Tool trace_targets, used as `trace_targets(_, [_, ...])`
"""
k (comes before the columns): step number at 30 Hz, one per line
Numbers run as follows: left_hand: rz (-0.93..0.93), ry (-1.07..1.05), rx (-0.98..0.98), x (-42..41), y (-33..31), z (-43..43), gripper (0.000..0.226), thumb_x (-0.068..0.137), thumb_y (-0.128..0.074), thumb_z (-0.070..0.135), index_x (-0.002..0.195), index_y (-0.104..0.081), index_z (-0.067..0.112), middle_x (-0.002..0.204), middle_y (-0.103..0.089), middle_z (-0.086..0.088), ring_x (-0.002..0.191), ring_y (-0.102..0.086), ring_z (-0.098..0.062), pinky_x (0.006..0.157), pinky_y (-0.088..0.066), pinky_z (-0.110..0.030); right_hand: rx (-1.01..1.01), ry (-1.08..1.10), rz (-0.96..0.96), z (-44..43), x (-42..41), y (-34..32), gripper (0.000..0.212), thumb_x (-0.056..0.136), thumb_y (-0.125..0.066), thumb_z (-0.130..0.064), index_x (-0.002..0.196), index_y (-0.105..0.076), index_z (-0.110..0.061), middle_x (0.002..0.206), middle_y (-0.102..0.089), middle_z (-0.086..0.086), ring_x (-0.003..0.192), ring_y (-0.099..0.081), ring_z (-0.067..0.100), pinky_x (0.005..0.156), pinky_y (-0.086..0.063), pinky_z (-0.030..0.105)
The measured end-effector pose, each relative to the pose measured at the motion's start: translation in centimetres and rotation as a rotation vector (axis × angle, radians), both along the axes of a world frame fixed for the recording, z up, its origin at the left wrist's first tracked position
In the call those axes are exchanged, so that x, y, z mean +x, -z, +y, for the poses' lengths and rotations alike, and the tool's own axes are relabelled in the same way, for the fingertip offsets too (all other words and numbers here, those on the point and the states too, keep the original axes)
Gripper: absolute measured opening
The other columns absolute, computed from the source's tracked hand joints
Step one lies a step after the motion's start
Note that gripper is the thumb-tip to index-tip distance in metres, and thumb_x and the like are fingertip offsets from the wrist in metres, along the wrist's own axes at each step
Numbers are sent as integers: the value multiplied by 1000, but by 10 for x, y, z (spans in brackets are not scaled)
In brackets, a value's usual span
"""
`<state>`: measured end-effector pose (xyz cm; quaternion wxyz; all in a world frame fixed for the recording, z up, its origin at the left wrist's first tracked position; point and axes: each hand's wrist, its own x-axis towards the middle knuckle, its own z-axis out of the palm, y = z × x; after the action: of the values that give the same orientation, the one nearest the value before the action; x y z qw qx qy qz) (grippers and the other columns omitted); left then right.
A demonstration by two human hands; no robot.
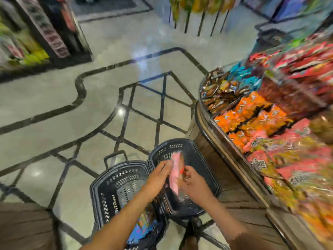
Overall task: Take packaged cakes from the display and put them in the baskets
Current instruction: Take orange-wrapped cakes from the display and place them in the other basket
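Packaged cake (176, 173), a pink wrapper standing on end and blurred by motion, is held between both hands over the right basket (198, 154), near that basket's left wall. The left hand (158, 179) pinches the pack's left edge with fingers and thumb. The right hand (193, 183) has its fingers curled round the right edge. How tightly either one grips is lost in the blur.

The right basket is black perforated plastic and stands on the floor. The left basket (115, 179), of the same kind, touches it along one side, and its handle (115, 156) stands up at the far rim. Bright wrapped packs (142, 226) lie at the near end of the left basket, partly hidden by the left forearm.

Just right of the baskets stands the display (207, 127), a wood-sided counter with a curved metal rim. It is heaped with wrapped goods: brown packs (218, 98) at its far corner, orange packs (252, 114) next, and pink packs (297, 134) toward the near end.

The floor (54, 98) is glossy pale stone that reflects the ceiling lights. Dark inlay lines (81, 87) cross it, one curving band and a lattice of diamonds under the baskets.

Across the aisle, at the upper left, is a dark shelving unit (59, 33) with yellow-green packs beside it. A rack of hanging bags (198, 8) stands at the top edge.
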<state>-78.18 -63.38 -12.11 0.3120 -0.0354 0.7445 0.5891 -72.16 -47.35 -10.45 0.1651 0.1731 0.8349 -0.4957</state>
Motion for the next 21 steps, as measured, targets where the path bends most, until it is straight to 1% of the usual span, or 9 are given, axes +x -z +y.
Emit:
trace_targets(3, [7,98,24,2,-29,-3,26,95,-64,53,109,-65,31,106,-73,-2,82,-67,5,75,-50,-13,41,31,60,-10,26,-41,22,97,-62,-49,116,-51,-50,100,-67,-19,82,-67,-3,78,-52,24])
trace_targets(4, [27,142,30,6,-41,-2,18,96,-69,44,109,-64,33,108,-73,1,83,-68,5,76,-50,-13,60,43,89,-10,38,-54,32,97,-62,-47,127,-53,-45,106,-66,-16,82,-67,-1,78,-52,22])
trace_targets(6, [63,247,19,14,-59,3,33,86,-80,46,113,-63,35,108,-75,7,94,-72,-5,84,-55,-23,68,66,114,-5,59,-74,45,95,-66,-40,138,-52,-40,113,-65,-13,78,-68,2,77,-53,23])
trace_targets(9, [51,367,57,28,-82,17,55,77,-85,56,123,-62,34,110,-77,4,101,-75,-18,94,-60,-45,84,160,178,16,90,-104,36,91,-70,-27,126,-63,-35,97,-68,-11,67,-64,3,75,-56,31])
trace_targets(11, [16,456,122,45,-102,33,47,90,-78,42,131,-58,31,116,-76,1,100,-76,-18,90,-62,-42,104,304,255,35,111,-120,28,90,-74,-24,116,-67,-32,95,-69,-9,71,-66,4,72,-58,30])
trace_targets(14, [-20,581,185,75,-126,66,39,97,-70,27,133,-56,27,115,-76,-2,101,-76,-20,88,-63,-41,89,563,327,68,147,-138,43,85,-78,-38,123,-57,-38,115,-63,-17,91,-66,2,74,-57,22])
trace_targets(17, [-57,720,228,110,-142,108,38,98,-68,20,135,-57,22,117,-77,-4,109,-74,-25,95,-60,-44,56,636,341,103,190,-151,68,76,-78,-58,133,-50,-36,127,-60,-14,100,-65,3,84,-58,27])
trace_targets(20, [-70,870,284,158,-152,154,44,98,-68,17,139,-55,22,123,-75,-7,114,-72,-28,94,-60,-42,-1,685,272,134,245,-170,44,86,-80,-32,123,-58,-27,118,-62,-10,97,-64,2,79,-53,13])
trace_targets(21, [-75,915,292,176,-155,169,45,97,-69,17,140,-54,24,124,-75,-6,114,-72,-28,93,-61,-41,2,702,262,145,266,-174,34,88,-80,-27,117,-62,-27,120,-62,-9,101,-65,7,82,-54,16])
